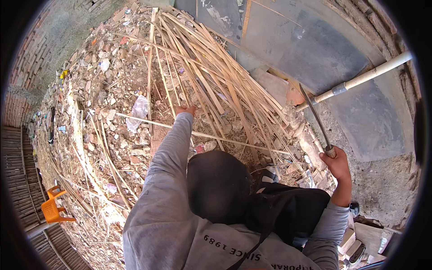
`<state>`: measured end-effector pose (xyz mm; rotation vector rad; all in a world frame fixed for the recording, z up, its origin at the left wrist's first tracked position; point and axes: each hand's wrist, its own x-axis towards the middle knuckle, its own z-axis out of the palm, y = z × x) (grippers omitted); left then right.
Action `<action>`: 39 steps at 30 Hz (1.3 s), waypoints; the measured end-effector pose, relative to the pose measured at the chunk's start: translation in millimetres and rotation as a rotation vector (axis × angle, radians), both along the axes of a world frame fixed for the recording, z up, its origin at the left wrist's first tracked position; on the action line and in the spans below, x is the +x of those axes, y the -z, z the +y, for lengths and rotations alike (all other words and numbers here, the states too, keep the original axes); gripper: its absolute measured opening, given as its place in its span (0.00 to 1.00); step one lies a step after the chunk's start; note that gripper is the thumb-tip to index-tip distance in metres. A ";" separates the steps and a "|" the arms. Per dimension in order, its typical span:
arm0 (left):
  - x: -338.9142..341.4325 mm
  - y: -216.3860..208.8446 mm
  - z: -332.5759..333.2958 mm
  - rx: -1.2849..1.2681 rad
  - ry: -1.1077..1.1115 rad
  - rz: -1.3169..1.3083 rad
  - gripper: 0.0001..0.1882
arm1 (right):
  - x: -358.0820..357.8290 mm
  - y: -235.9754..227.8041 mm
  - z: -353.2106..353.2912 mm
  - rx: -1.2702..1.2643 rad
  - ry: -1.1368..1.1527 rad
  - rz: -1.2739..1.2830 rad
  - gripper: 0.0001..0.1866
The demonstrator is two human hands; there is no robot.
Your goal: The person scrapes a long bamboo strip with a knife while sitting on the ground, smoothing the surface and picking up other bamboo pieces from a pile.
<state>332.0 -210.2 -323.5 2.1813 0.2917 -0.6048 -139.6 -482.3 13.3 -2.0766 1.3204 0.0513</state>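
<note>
The person stands over a rubble heap [103, 85] of broken brick and debris, both arms out. The left hand [185, 109] reaches forward into a loose pile of long split cane strips [211, 76] lying fanned across the rubble; the hand touches the strips, but whether its fingers have closed on one cannot be told from here. The right hand [336, 163] is raised at the person's right side, fingers clamped around the handle of a long, thin, slightly curved blade [315, 118] pointing up and away.

Judged by appearance, the strips are light, dry and springy, stiff along their length yet prone to splinter, with sharp edges. A hold near the middle of a strip would seem to balance it best; the ends would whip.

A pale pole [360, 79] with a grey band lies across the grey concrete slab [315, 49] beyond the blade. A crumpled clear plastic bag [138, 110] rests among the rubble left of the strips. An orange plastic chair [53, 207] stands well apart, at lower left. No signs are legible in the scene.
</note>
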 end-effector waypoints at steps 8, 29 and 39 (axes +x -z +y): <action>17.3 -97.8 20.4 -0.295 -0.248 0.273 0.20 | 14.6 -18.1 9.5 -0.009 -0.054 -0.056 0.14; -320.9 -248.6 323.7 0.164 0.110 -0.767 0.20 | 72.4 0.1 20.6 0.184 -0.367 -0.495 0.24; -350.6 -314.2 288.3 0.118 0.497 -0.809 0.22 | 73.6 -56.8 97.4 0.488 -0.287 -1.055 0.17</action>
